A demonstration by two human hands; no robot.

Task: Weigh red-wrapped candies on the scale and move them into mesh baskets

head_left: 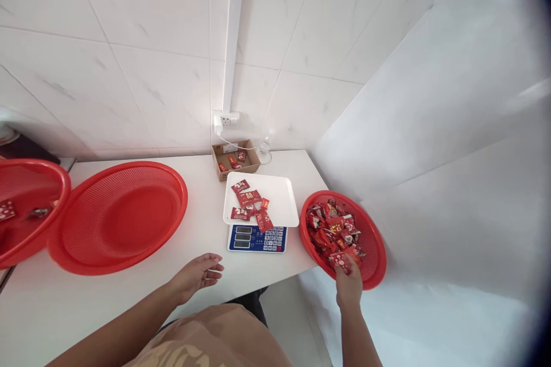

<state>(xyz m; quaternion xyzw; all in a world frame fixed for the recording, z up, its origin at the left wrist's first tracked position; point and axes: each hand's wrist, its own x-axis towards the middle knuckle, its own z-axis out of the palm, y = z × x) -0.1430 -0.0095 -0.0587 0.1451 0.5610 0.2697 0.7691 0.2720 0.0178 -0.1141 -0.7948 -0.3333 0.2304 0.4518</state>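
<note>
Here, the right hand's grip (349, 280) is closed on a red packet (340, 262), over the near side of a basket (375, 249) with more packets (331, 223) heaped at eleven o'clock. The scale tray (282, 198) lies at ten o'clock from that grip; the left hand (198, 278), fingers apart and holding nothing, is somewhat nearer, with the tray at its one-thirty. Fingers obscure the held packet's long axis, the display (243, 237) is unreadable, and the frame cuts off the nine-o'clock basket (37, 249).

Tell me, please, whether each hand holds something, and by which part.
The right hand seems to hold a red packet with white spots by its near edge; the left hand holds nothing.
</note>
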